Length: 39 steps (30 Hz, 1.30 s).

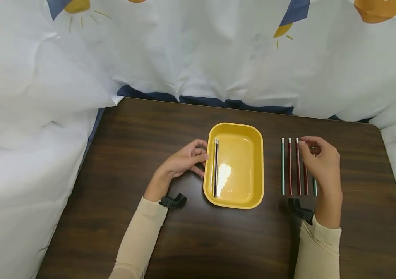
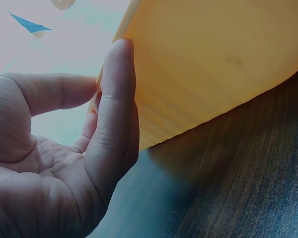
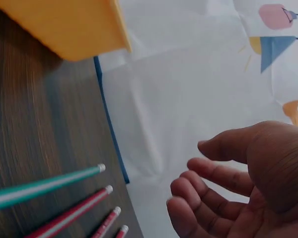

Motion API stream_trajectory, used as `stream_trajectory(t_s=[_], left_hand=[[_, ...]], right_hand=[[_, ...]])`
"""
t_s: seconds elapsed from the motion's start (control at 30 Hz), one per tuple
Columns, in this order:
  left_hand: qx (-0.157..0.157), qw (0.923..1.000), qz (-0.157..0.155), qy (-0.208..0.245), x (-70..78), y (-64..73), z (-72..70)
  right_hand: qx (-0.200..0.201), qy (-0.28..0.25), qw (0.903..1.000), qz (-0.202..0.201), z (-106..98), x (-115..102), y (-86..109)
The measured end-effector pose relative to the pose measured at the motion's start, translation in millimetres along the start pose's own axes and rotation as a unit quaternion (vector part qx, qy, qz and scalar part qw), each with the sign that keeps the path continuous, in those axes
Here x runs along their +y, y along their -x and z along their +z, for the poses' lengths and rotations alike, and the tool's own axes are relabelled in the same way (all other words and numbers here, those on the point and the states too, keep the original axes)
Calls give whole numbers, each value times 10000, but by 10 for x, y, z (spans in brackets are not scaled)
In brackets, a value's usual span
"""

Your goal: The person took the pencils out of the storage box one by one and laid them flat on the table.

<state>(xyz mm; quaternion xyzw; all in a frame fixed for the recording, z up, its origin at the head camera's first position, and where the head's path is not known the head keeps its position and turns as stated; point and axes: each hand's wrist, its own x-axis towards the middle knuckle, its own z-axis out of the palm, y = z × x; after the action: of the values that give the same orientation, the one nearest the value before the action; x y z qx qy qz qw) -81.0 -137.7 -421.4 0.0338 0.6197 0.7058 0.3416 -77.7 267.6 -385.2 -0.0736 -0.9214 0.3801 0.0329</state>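
A yellow tray [image 1: 243, 170] stands on the table, and my left hand [image 1: 187, 159] grips its left rim. In the left wrist view the thumb and fingers [image 2: 116, 99] pinch the tray wall [image 2: 208, 69] from both sides. Dark, thin pencils [image 1: 216, 166] lie lengthwise along the tray's left side. Right of the tray, several pencils lie side by side: a green pencil [image 1: 283, 166], red pencils [image 1: 290, 166] and another green one partly covered by my right hand [image 1: 323, 166]. That hand hovers over the row's right part, fingers loosely bent, holding nothing in the right wrist view.
The dark wooden table [image 1: 121, 155] ends at the back against a white curtain [image 1: 201, 50] with printed shapes. More white cloth hangs at the left and right. A black strap mount [image 1: 173, 201] sits on the left wrist, another mount [image 1: 300, 211] on the right.
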Motion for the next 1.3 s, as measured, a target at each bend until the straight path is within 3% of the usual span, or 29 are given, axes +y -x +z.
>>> stream_trajectory(t_s=[0.27,0.6,0.77,0.9,1.3], left_hand=[[18,10000,57,-39,-18,10,-13],[17,10000,23,10,-17,18,-66],[9,10000,19,5,-14,13,-42],[12,10000,49,6,-14,-6,-48],[39,10000,-21,37,-17,23,-23]], right_hand=[[-334,-677,9968,-266,138,-187,58],[-525,-650,9933,-799,459,-689,72],[-520,-683,9917,-958,593,-872,32],[-736,-638,9896,-1058,710,-996,-5],[-1568,-381,9820,-986,1015,-1107,-35]])
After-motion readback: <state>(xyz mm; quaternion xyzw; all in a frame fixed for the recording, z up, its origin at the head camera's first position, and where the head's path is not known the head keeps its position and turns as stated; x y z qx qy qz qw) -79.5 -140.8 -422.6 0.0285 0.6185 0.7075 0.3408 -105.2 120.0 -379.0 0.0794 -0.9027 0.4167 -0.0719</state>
